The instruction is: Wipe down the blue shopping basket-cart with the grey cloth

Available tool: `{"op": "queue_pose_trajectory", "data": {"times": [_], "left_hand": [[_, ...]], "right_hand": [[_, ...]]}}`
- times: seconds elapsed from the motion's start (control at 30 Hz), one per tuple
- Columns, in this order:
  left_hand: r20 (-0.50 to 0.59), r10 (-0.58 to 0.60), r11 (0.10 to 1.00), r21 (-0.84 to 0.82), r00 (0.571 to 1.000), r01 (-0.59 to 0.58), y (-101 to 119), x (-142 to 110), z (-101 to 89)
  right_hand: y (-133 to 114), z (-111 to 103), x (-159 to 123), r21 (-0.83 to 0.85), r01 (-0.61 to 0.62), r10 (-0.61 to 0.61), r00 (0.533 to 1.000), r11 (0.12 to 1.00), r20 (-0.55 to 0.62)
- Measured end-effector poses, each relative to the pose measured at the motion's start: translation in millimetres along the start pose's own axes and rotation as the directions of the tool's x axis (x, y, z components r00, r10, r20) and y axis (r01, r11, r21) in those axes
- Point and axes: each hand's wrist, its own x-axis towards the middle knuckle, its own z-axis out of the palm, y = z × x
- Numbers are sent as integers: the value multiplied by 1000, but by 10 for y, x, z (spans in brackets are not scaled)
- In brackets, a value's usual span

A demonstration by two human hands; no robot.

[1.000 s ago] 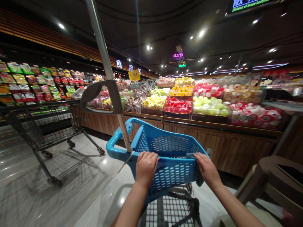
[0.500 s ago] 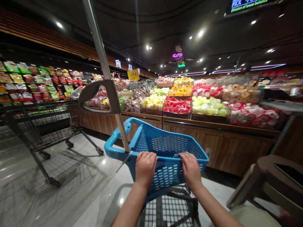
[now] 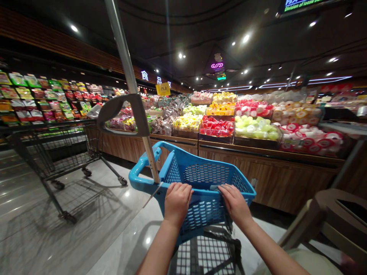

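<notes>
A small blue shopping cart (image 3: 200, 194) with a perforated plastic basket stands right in front of me, seen from its side. My left hand (image 3: 177, 200) is closed over the basket's near rim, close to the seat end. Farther right on the same rim, my right hand (image 3: 235, 204) has its fingers hooked over the edge. A small grey-blue piece (image 3: 214, 187) shows at the right fingertips; what it is I cannot make out. From the cart's handle end rises a metal pole (image 3: 123, 53) with a grey loop grip (image 3: 140, 118). The basket's floor is mostly hidden.
Beyond the cart runs a wooden counter (image 3: 275, 175) with bins of colourful wrapped sweets (image 3: 217, 126). A black wire cart (image 3: 65, 152) stands on the left, before shelves of packets (image 3: 37, 95). At lower right is a brown and beige cart part (image 3: 338, 214).
The view has shifted slightly, so the scene sits a little farther right. My right wrist and forearm have swung slightly right. Both hands stay on the rim.
</notes>
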Motion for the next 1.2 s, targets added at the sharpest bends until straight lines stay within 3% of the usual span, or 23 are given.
{"op": "queue_pose_trajectory", "data": {"times": [0.2, 0.33, 0.57, 0.77, 0.87, 1.07, 1.2], "left_hand": [[8, -2, 1000, 3, 1000, 2, 1, 0, -5], [-18, -10, 1000, 2, 1000, 10, 17, -1, 9], [-1, -27, 1000, -9, 1000, 27, 46, 14, 18], [-3, -43, 999, -9, 999, 43, 54, 11, 26], [3, -41, 999, -13, 999, 41, 38, 4, 27], [14, -9, 1000, -13, 1000, 9, -17, -5, -3], [16, 5, 1000, -10, 1000, -4, -14, -6, -13]], "right_hand": [[409, -108, -226, -33, -75, 75, 997, 997, -17], [525, -107, -290, -52, -137, 133, 989, 989, -62], [258, 29, -186, -54, -241, 231, 962, 969, -146], [-202, 168, -5, -16, -192, 189, 974, 981, -124], [-316, 202, 56, -1, -169, 168, 979, 986, -117], [-118, 68, 7, 15, -52, 51, 999, 999, 8], [102, -16, -87, 5, -31, 31, 999, 999, 11]]}}
